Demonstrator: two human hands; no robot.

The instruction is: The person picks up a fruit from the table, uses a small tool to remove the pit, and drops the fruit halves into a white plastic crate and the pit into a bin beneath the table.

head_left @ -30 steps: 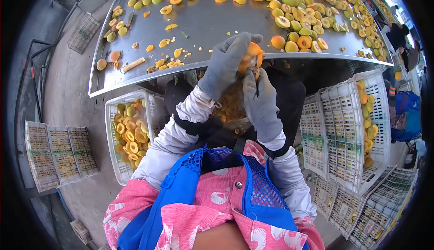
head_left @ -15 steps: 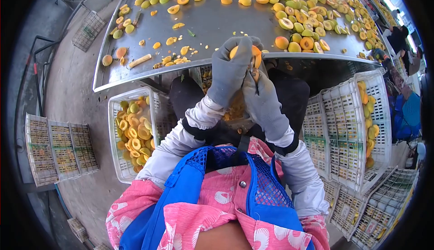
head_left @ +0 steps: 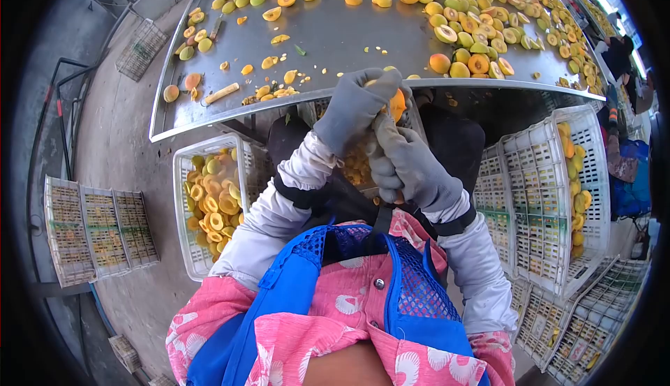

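Note:
Both hands meet above my lap, in front of the metal table's near edge. My left hand, in a grey glove, is closed around a peach with orange flesh showing, partly covered by the fingers. My right hand, also gloved, is closed with its thumb and fingertips at the peach's lower side. A brownish handle end sticks out below the right fist; the rest of this tool is hidden by the glove. Below the hands, peach pieces lie in a container between my knees.
Peach halves cover much of the metal table, with scraps and a wooden-handled tool at its left. A white crate of peach halves stands left, a tilted crate right. More crates line both sides.
My right hand has moved down and turned into a tighter grip, its handle end now showing below. The peach has shifted slightly down in my left hand. The view has shifted slightly.

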